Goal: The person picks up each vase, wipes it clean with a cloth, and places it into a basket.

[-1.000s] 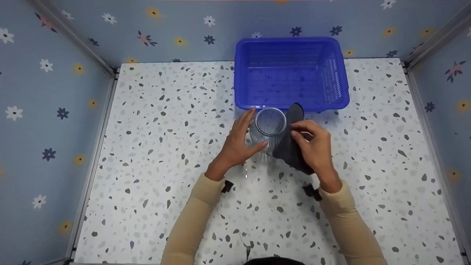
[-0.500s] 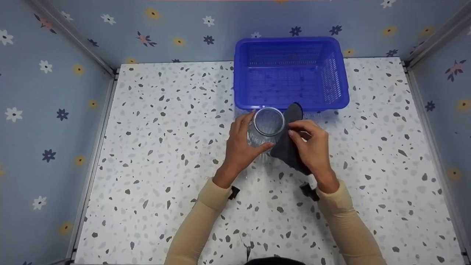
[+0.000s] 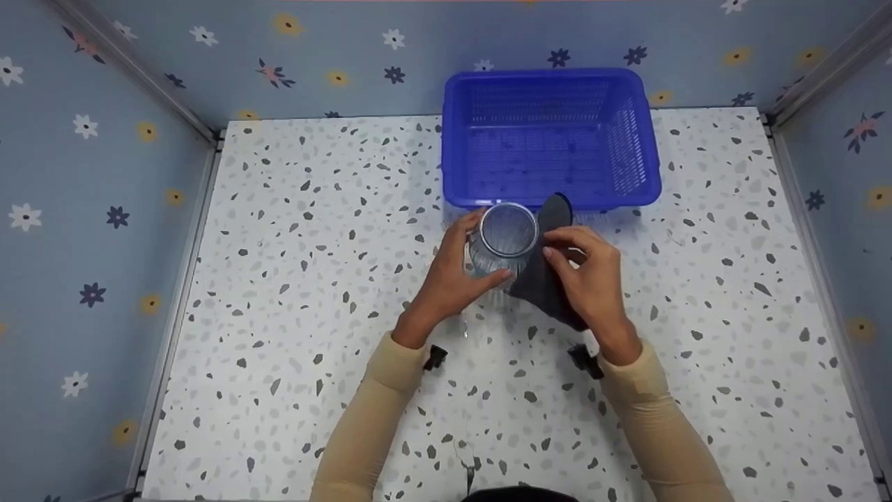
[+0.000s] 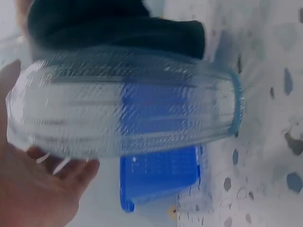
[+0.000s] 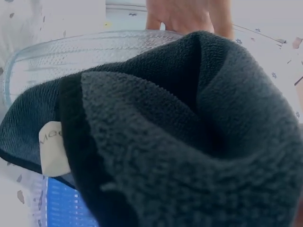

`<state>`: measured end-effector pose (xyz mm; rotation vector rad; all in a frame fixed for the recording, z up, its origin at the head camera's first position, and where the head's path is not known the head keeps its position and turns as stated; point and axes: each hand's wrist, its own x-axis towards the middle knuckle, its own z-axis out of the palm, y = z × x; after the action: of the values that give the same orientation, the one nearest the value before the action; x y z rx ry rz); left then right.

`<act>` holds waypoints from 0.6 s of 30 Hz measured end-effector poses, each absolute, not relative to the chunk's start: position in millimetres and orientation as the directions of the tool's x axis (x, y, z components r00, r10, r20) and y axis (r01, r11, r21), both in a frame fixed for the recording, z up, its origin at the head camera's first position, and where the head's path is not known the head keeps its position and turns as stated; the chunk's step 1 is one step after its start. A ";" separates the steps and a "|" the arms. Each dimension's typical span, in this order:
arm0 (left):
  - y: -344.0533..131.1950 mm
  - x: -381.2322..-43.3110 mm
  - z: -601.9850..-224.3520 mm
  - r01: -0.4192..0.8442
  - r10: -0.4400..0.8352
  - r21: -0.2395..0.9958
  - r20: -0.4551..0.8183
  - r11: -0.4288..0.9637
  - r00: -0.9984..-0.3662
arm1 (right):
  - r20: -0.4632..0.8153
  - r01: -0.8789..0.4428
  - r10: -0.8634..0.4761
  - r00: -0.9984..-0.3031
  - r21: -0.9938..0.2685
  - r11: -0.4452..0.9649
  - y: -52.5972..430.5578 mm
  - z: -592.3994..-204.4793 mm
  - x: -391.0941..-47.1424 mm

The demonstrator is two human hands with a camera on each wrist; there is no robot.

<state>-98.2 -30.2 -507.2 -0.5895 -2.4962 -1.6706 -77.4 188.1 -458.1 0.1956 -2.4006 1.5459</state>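
Two hands work in the head view: the left hand point(image 3: 456, 282) holds the upright glass jar point(image 3: 493, 261) in a wide curve, thumb near, fingers far, while the right hand point(image 3: 592, 279) pinches the dark cloth point(image 3: 547, 284) on the jar's right, near the blue basket point(image 3: 533, 167). Best, I judge, to steady the glass lightly. Left wrist: fingers round its upper end. Right wrist: cloth folds hide the pinch.
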 end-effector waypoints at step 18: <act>-28.4 -98.6 -515.0 0.390 0.210 0.850 0.334 0.355 -0.919 | 0.289 -0.251 0.014 -0.957 -0.852 0.459 189.8 -468.5 -84.8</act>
<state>-98.6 -28.4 -515.0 -0.5469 -2.4436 -1.6049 -84.8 189.8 -468.5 0.2040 -2.4561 1.4987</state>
